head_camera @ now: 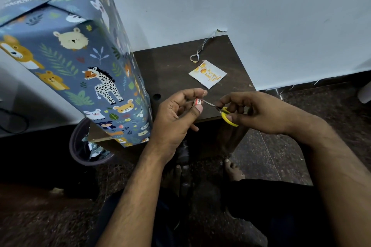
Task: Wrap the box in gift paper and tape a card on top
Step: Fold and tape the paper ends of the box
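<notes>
A tall box (80,61) wrapped in blue animal-print gift paper stands upright on the left part of the small dark table (170,70). A white "Happy Birthday" card (207,74) lies flat on the table's right part. My left hand (176,118) pinches a small tape roll (198,102) between thumb and fingers over the table's front edge. My right hand (259,114) grips yellow-handled scissors (223,113), whose blades point left and meet the tape roll.
A thin curled paper strip (197,53) lies behind the card near the white wall. A round bin (80,150) with crumpled scraps stands on the floor under the table's left corner. My bare feet (232,170) are on the dark floor below.
</notes>
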Available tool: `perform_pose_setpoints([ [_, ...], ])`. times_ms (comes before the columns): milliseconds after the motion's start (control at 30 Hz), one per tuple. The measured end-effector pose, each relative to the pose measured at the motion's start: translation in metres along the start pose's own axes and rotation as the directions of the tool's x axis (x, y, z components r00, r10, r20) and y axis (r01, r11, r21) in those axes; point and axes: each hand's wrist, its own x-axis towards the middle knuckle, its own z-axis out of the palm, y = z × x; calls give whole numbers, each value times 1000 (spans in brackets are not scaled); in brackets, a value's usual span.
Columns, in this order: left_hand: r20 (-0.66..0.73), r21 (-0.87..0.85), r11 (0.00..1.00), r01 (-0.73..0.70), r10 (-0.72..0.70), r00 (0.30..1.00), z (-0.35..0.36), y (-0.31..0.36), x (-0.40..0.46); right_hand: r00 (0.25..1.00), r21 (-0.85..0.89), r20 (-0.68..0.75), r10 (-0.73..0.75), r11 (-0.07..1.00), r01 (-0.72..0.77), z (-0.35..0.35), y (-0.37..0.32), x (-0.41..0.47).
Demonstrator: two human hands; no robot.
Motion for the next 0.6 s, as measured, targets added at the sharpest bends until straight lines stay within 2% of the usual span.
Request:
perform_pose_setpoints([
  [600, -13, -42, 999, 6, -6, 1000, 1, -3, 2, 999, -78, -44, -9, 997, 5, -1, -2, -2],
])
